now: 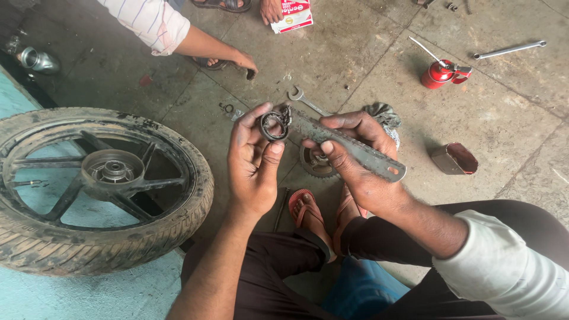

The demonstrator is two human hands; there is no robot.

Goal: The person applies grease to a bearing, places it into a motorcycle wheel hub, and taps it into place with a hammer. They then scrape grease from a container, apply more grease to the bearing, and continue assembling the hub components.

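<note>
- The left hand (253, 159) pinches a dark greasy ring (273, 125) between thumb and fingers, held up in front of the chest.
- The right hand (354, 159) grips a flat grey metal bar (349, 147); the bar's far end meets the ring, its near end with a hole juts out to the right.
- A small dark-red tin (455, 159) lies tipped on the floor to the right; what is in it cannot be made out.
- A red oil can (440, 72) with a thin spout stands further off, a spanner (510, 50) beyond it.
- The floor (355, 53) is stained grey stone slabs; a wheel (95, 189) with its tyre lies flat at left.
- A sprocket (315, 164) sits below the hands, mostly hidden by them.
- Another person's arm (195, 41) reaches in from the top; their body is cut off.
- A red and white carton (291, 15) is cropped by the top edge.
</note>
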